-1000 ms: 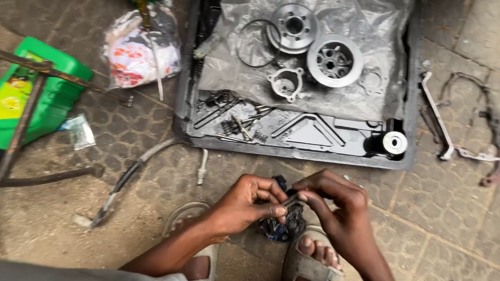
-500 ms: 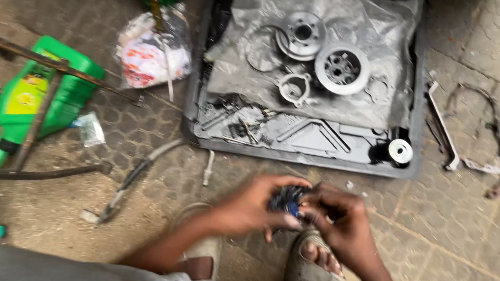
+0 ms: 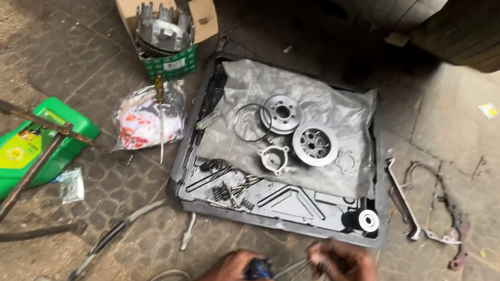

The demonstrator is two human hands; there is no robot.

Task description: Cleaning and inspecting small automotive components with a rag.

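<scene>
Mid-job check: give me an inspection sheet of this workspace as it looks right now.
Surface: paved ground, dusty.
Job's things: small blue-and-dark part, held low in the frame.
Clutter: black tray with grey sheet, two round metal discs, springs; green container; plastic bag; box with metal basket; gasket.
Grippers: left hand grips the part; right hand blurred, beside it.
Cables: grey hose.
Surroundings: rusty frame.

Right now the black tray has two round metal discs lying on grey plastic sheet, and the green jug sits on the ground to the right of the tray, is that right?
Not quite. The green jug sits on the ground to the left of the black tray, not the right. The head view shows it. The rest holds: two round metal discs lie on the grey plastic sheet in that tray.
</scene>
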